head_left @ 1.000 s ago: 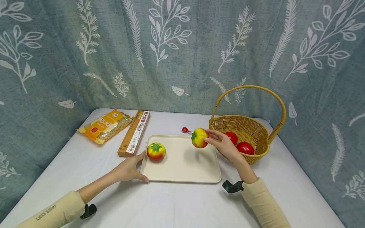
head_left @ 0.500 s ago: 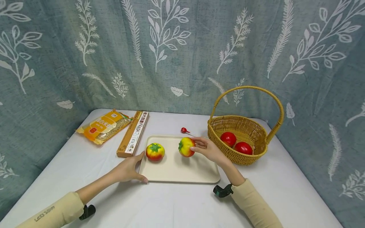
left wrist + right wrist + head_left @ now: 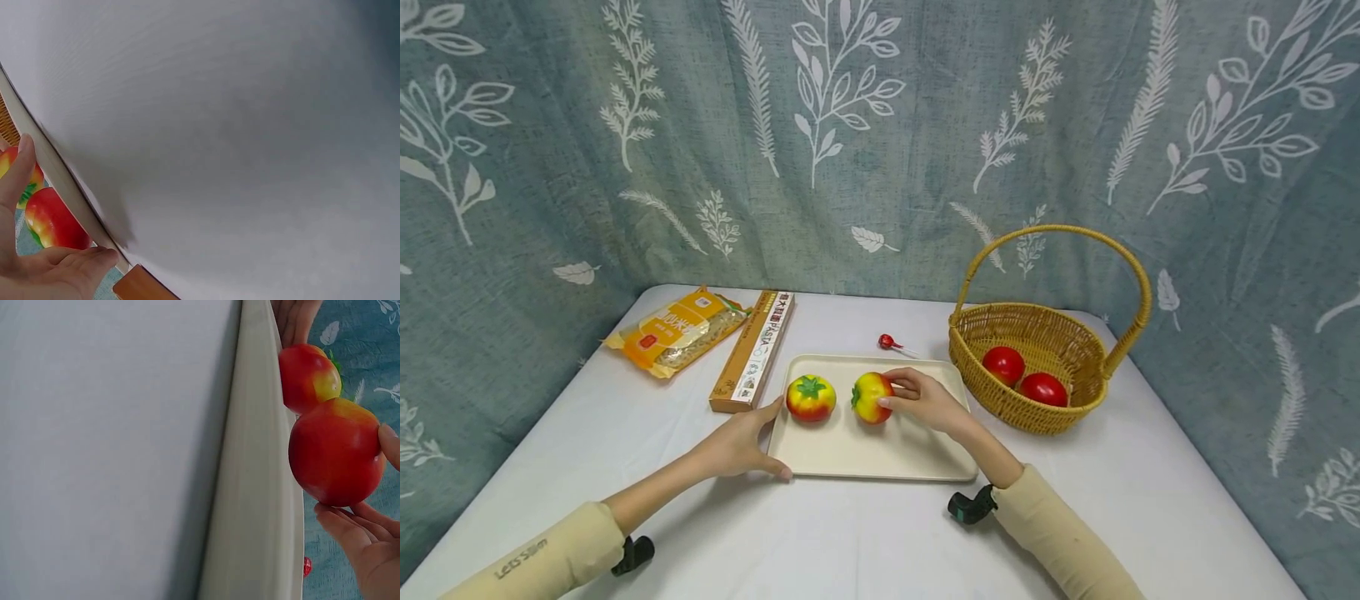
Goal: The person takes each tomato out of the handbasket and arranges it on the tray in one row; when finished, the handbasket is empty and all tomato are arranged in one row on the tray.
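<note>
Pinching a red-and-yellow tomato (image 3: 869, 400) over the beige tray (image 3: 872, 456), contact beneath unclear, the right hand (image 3: 925, 402) works mid-scene; the left hand (image 3: 741, 442), thumb spread wide, touches the tray's left edge. Probably light, firm and slick, the tomato suits gripping round its sides.

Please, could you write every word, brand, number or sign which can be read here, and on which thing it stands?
"PASTA": on the long box; its Chinese characters are partly blurred.
"LETS", then a blurred word, maybe "SLIM": on the left sleeve.
Yellow bag: Chinese print, too blurred to read surely.
</note>
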Demonstrator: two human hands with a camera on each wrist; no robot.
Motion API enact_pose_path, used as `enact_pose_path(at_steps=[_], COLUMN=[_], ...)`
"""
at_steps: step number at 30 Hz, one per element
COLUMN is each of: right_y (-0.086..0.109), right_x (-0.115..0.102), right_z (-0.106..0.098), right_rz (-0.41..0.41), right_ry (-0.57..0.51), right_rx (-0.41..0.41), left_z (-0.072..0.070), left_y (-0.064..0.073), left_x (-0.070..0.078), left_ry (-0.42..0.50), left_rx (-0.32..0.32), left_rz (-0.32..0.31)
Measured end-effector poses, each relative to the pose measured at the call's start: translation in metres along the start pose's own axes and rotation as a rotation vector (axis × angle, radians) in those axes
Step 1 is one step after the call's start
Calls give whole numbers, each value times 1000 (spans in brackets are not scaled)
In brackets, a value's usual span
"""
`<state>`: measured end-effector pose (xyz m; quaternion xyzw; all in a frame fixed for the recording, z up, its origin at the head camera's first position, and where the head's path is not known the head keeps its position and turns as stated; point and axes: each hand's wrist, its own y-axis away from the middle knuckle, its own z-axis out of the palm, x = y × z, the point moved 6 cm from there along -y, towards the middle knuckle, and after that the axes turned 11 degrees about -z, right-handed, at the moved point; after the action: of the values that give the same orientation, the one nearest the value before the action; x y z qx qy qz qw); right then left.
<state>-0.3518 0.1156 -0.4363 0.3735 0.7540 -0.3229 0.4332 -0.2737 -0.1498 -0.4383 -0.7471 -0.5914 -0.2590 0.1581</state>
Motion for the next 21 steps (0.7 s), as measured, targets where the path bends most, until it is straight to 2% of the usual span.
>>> enact_pose_path(at_steps=[8,13,17,21], right_y=[-4,-7,-9,-9], right_x=[-3,-1,-5,-11], right_z=[10,12,9,3], right_rz=[-12,-36,-108,-195], right_ry=[3,21,47,137], right_rx=[-10,-44,-104,-184], left_z=[1,2,1,1], left_y=[0,0,0,0], left_x=[-1,-1,0,0], left_ry=[0,2,0,-7], left_rx=[7,7,10,8], left_rz=[12,13,14,17])
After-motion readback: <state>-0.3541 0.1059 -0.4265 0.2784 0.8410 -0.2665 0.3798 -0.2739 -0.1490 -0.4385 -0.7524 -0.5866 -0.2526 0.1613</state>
